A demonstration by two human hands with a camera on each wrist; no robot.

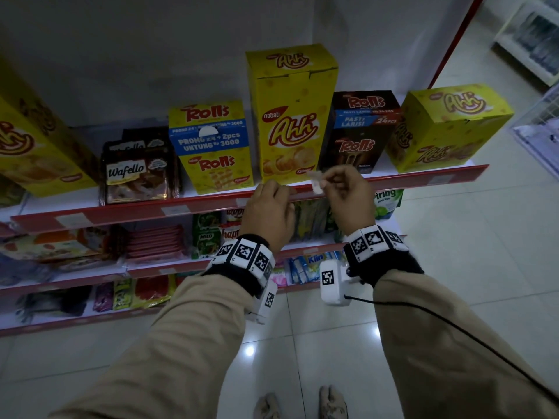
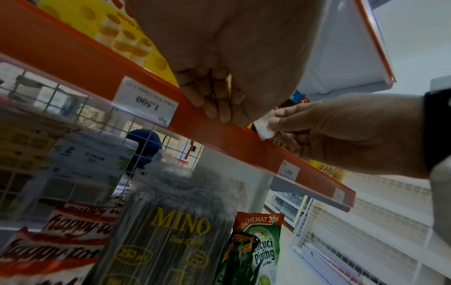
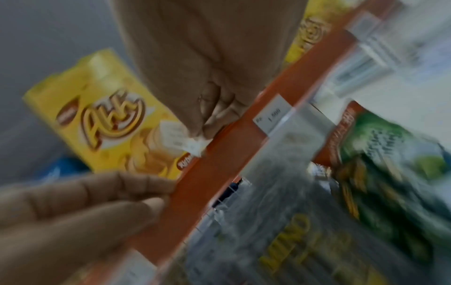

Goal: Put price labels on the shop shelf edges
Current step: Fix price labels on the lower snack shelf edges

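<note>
My right hand (image 1: pixel 344 192) pinches a small white price label (image 1: pixel 316 182) just above the red shelf edge strip (image 1: pixel 211 202), in front of the tall yellow Ahh box (image 1: pixel 290 116). The label (image 2: pixel 264 132) hangs off the right fingertips (image 2: pixel 280 125), close to the strip (image 2: pixel 73 54) and apart from it. My left hand (image 1: pixel 269 207) sits a little to the left, its fingertips (image 2: pixel 214 110) and thumb holding the strip's upper edge. In the blurred right wrist view the label (image 3: pixel 180 138) shows against the Ahh box, with the left fingers (image 3: pixel 136 185) at the strip (image 3: pixel 219 164).
A fitted label reading 1.500 (image 2: pixel 146 102) sits left of my left hand; others (image 1: pixel 74 220) (image 1: pixel 441 178) are spaced along the strip. Rolls boxes (image 1: pixel 211 146), Wafello packs (image 1: pixel 137 173) and another Ahh box (image 1: pixel 447 125) stand on the shelf. Lower shelves carry packets; tiled floor lies below.
</note>
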